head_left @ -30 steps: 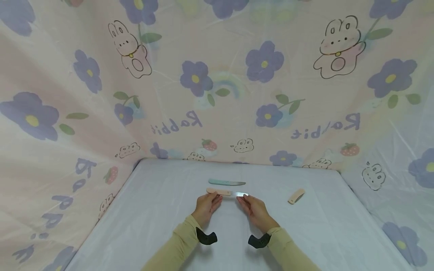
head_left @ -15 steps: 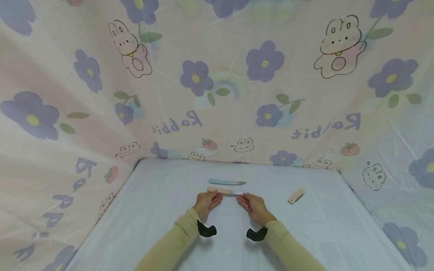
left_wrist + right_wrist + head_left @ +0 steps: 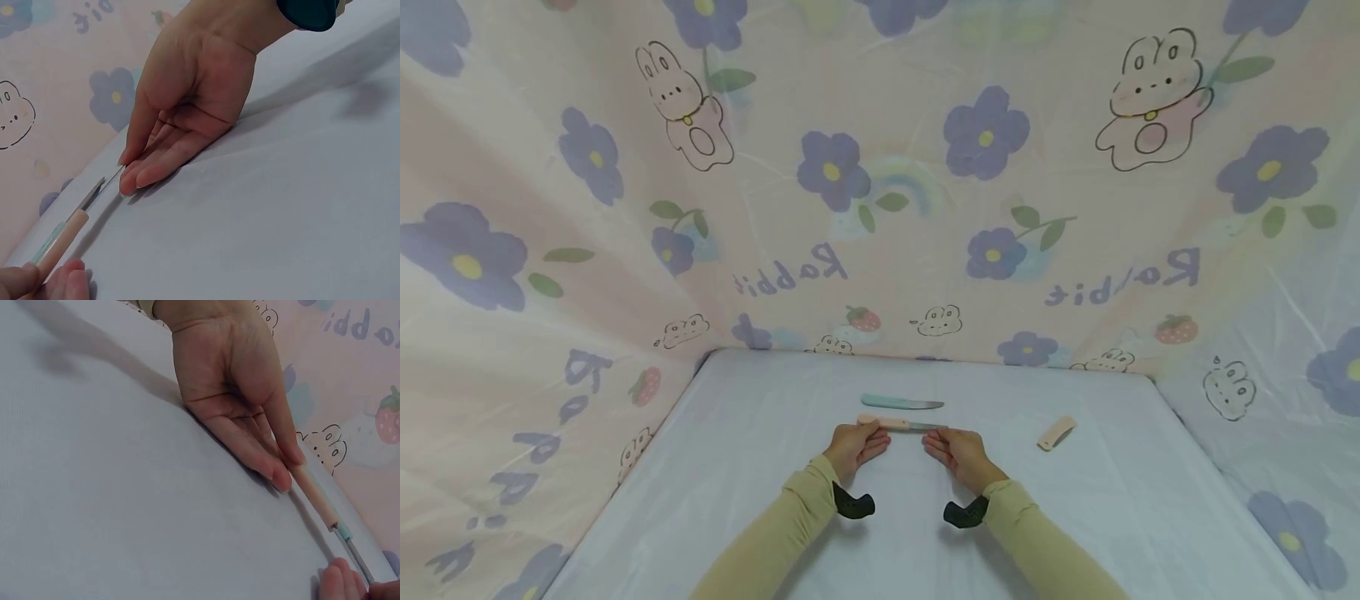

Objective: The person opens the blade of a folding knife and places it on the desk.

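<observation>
A knife with a peach handle, the peach-handled knife [image 3: 901, 424], is held crosswise between two hands, its handle toward 9 o'clock and its blade toward 3 o'clock, taking 12 o'clock as the far side of the head view. The left hand [image 3: 852, 450], at 8 o'clock from the knife, pinches the handle near its butt; the right hand [image 3: 962, 454], at 4 o'clock, pinches the blade near its tip. The wrist views show each thumb laid against the knife, and its shadow falling just beside it on the white surface [image 3: 752, 425]. Near it at 12 o'clock lies a turquoise knife [image 3: 887, 401], almost parallel, its blade also toward 3 o'clock and touched by neither hand. Well apart at 3 o'clock lies a curved peach piece [image 3: 1057, 434], slanting from 7 to 1 o'clock; it is too small to make out fully. Black attachments [image 3: 853, 504] sit at the wrists, at 7 and 5 o'clock from the held knife, where pale yellow-green sleeves [image 3: 767, 529] begin. Beyond the surface's far edge, at 12 o'clock, rises a printed cloth [image 3: 910, 242] with purple flowers, outlined rabbits, strawberries and mirrored lettering, which also lines the sides toward 10 and 2 o'clock.
</observation>
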{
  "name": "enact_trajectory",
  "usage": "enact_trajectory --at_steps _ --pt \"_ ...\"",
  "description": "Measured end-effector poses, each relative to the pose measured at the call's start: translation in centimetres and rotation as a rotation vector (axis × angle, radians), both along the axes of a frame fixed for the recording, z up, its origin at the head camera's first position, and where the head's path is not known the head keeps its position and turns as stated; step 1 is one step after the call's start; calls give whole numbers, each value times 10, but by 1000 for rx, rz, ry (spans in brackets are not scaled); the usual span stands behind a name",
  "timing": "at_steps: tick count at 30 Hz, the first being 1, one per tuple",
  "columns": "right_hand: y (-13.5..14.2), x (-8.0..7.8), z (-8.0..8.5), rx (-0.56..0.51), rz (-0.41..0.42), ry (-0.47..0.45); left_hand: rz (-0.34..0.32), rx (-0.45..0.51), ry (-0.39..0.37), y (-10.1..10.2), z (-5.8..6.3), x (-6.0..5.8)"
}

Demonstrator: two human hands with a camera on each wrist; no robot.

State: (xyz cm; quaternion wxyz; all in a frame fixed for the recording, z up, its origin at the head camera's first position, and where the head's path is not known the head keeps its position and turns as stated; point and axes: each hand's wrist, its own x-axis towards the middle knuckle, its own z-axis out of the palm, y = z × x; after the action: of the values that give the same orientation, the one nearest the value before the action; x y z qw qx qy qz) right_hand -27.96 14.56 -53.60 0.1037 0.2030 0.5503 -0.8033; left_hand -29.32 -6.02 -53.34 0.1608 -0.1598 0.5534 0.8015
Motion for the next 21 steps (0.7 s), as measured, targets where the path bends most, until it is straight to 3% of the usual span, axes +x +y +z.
enact_trajectory --at_steps 21 --pt "2 -1 -4 11 47 24 -22 -16 -39 -2 -1 -5"
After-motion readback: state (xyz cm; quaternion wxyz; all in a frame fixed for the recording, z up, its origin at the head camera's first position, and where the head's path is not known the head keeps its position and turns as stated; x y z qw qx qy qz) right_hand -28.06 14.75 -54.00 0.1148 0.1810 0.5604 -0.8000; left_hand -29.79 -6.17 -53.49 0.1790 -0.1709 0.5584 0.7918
